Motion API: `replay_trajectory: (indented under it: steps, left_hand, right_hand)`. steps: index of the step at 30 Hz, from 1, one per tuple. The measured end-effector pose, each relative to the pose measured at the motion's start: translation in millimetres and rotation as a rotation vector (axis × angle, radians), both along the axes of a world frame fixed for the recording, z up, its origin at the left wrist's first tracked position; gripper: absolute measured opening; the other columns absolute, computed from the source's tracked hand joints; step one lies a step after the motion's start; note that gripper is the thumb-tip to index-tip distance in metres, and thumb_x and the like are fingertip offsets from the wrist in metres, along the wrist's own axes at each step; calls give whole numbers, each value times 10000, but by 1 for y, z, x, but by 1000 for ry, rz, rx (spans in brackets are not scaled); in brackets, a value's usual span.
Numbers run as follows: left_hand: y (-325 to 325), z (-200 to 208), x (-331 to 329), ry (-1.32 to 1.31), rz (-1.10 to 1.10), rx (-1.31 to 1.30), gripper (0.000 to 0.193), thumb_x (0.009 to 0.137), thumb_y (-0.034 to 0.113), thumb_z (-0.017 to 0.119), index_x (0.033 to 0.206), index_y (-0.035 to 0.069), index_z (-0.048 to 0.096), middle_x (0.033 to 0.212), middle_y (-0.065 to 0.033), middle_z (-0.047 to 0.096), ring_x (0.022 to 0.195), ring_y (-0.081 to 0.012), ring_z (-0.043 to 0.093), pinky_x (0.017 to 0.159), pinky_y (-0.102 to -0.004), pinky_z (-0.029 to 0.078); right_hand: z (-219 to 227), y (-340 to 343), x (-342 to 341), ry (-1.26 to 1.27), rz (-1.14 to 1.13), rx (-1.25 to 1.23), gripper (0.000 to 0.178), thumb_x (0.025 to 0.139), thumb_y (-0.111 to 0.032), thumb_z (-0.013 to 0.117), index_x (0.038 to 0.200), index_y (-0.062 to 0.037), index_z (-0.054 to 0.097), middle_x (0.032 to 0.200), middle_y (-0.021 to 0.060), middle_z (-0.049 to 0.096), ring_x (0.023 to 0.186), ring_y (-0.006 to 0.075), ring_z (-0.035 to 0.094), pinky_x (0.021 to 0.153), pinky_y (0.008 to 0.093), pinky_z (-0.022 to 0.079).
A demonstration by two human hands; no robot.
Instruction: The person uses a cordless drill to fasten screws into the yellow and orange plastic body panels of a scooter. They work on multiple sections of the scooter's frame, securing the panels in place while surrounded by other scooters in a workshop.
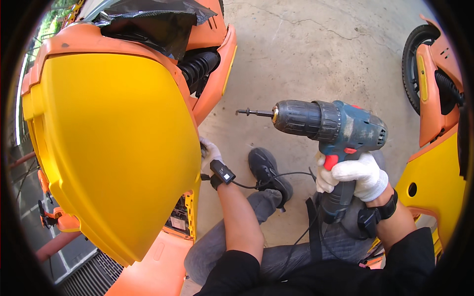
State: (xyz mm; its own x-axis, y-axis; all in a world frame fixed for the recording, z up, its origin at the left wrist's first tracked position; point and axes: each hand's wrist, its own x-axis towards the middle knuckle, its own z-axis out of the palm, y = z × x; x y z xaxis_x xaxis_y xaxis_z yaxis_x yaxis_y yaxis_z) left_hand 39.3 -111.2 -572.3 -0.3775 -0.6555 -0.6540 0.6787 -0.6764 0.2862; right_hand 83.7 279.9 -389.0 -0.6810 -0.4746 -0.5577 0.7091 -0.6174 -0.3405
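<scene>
My right hand (pixel 358 175), in a white glove, is wrapped round the grip of a blue and black cordless drill (pixel 353 126) with a red trigger. The drill points left, and a screw (pixel 242 112) sits at the tip of its long bit, apart from any surface. My left hand (pixel 211 150), gloved too, reaches to the edge of a large yellow front panel (pixel 116 143) on an orange scooter. Its fingers are mostly hidden behind that panel, so what they touch does not show.
Black plastic sheeting (pixel 153 24) covers the scooter's top, above a black shock absorber (pixel 200 66). Another orange and yellow scooter (pixel 434 167) stands at the right. My black shoe (pixel 269 172) rests on the concrete floor (pixel 296 54). A thin cable (pixel 291 173) runs between my wrists.
</scene>
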Motion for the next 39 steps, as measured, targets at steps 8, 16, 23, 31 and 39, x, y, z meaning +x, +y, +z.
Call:
replay_trajectory:
  steps: [8, 16, 23, 31, 39]
  left_hand:
    - [70, 56, -41, 458, -499, 249, 395, 1028, 212, 395, 1246, -61, 578, 1140, -210, 663, 1035, -361, 660, 905, -466, 577]
    - [86, 61, -41, 534, -494, 289, 465, 1062, 316, 358, 1292, -42, 546, 1229, -225, 622, 1152, -379, 596, 961, -485, 544]
    - [51, 33, -16, 239, -394, 171, 492, 1081, 309, 317, 1350, -65, 487, 1300, -227, 596, 1187, -378, 588, 983, -514, 535]
    - [7, 7, 5, 142, -472, 73, 507, 1069, 325, 346, 1338, -85, 475, 1316, -248, 564, 1189, -365, 572, 959, -491, 537]
    - [51, 32, -6, 18, -221, 177, 472, 1076, 330, 365, 1326, -51, 484, 1342, -204, 558, 1213, -389, 557, 959, -511, 549]
  right_hand:
    - [16, -11, -17, 41, -67, 58, 444, 788, -197, 710, 1144, 8, 543, 693, 69, 524, 657, 223, 565, 721, 389, 493]
    - [22, 8, -30, 186, -168, 76, 412, 810, -146, 692, 1147, 50, 561, 730, 80, 580, 687, 204, 590, 739, 360, 514]
    - [14, 6, -29, 124, -59, 114, 397, 846, -130, 693, 1178, 44, 562, 785, 78, 618, 720, 195, 612, 764, 358, 526]
    - [22, -38, -38, 153, 56, -39, 236, 889, -142, 719, 1080, -17, 663, 838, 52, 681, 772, 155, 652, 741, 305, 532]
    - [30, -36, -65, 176, -18, 132, 374, 810, -132, 713, 1124, 40, 601, 782, 80, 616, 716, 189, 604, 705, 322, 507]
